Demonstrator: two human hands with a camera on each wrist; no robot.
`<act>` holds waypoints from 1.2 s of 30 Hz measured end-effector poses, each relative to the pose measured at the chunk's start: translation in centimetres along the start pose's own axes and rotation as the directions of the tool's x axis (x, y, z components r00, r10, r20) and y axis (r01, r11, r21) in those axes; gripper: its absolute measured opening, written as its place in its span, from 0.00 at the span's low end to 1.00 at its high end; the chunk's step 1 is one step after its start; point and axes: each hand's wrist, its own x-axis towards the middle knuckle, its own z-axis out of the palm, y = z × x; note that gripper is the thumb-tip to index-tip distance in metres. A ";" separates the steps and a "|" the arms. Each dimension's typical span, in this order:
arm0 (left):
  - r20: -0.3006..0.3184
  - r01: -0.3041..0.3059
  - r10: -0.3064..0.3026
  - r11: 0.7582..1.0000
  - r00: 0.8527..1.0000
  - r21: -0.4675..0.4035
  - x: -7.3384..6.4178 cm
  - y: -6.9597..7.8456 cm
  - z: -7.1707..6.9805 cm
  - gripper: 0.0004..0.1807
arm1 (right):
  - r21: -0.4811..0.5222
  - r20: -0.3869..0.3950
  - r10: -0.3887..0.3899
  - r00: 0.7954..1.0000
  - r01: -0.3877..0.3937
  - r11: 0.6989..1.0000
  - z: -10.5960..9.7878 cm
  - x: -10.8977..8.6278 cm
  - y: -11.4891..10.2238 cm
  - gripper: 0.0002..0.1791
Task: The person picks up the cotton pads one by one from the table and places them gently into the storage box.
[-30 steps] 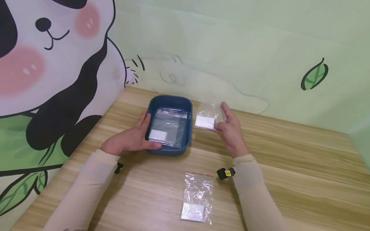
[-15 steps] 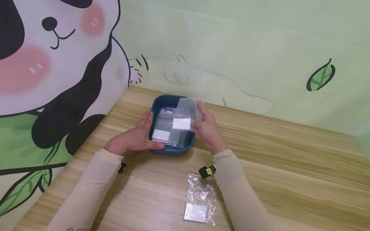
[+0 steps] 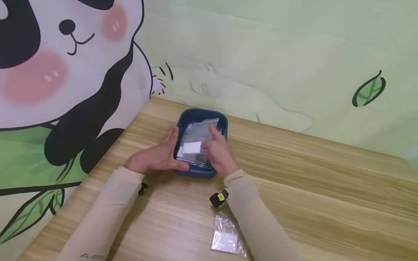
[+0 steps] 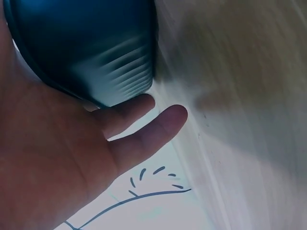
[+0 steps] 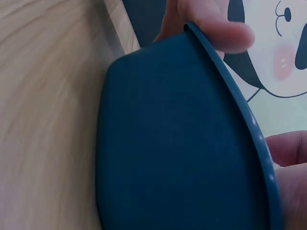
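A dark blue plastic bin [image 3: 196,174] stands on the wooden table, with clear zip-lock bags inside. My left hand [image 3: 155,156] steadies the bin at its left side, fingers straight along the wall; its thumb [image 5: 225,36] lies over the rim in the right wrist view. My right hand [image 3: 219,151] reaches over the bin's right side and pinches a clear zip-lock bag [image 3: 204,129] by its edge. That bag has a white block in its lower part and overlaps the bags below it, which are partly hidden.
Another zip-lock bag [image 3: 224,241] with a white block lies on the table [image 3: 313,203] near the front, partly behind the right forearm. A wall with a painted panda [image 3: 88,69] borders the table at the back and left.
My right hand has moved left from beside the bin, bringing its zip-lock bag over and down into the bin. My left hand has kept its place at the bin; the view has shifted slightly.
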 end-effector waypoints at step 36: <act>-0.022 0.050 -0.048 0.995 0.999 0.086 -0.2 0.5 0.1 0.76 | -0.072 -0.091 0.071 0.993 -0.078 0.994 2.0 1.1 0.8 0.50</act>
